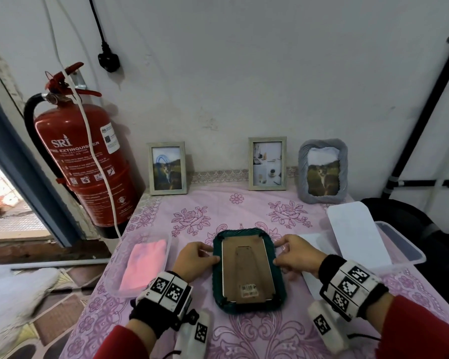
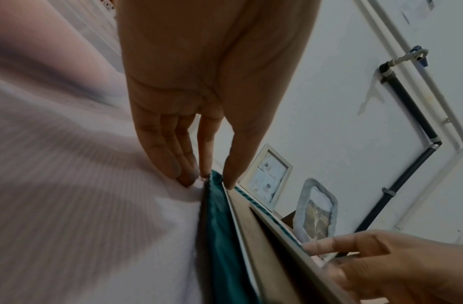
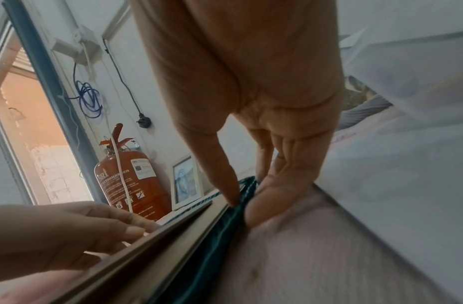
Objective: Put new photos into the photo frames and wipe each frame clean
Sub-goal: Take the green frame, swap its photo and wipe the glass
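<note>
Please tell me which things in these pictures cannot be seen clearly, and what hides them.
- Green frame: it lies face down in the head view, so its front and any photo are hidden.
- Barcode sticker: too small to read.
- Tray at the right: white sheets cover its contents.
- Left hand and right hand: fingertips at the frame's edge; wrist views blurred.

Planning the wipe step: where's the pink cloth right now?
Head view, left side: the pink cloth lies in a clear tray on the table, just left of the left hand.
</note>
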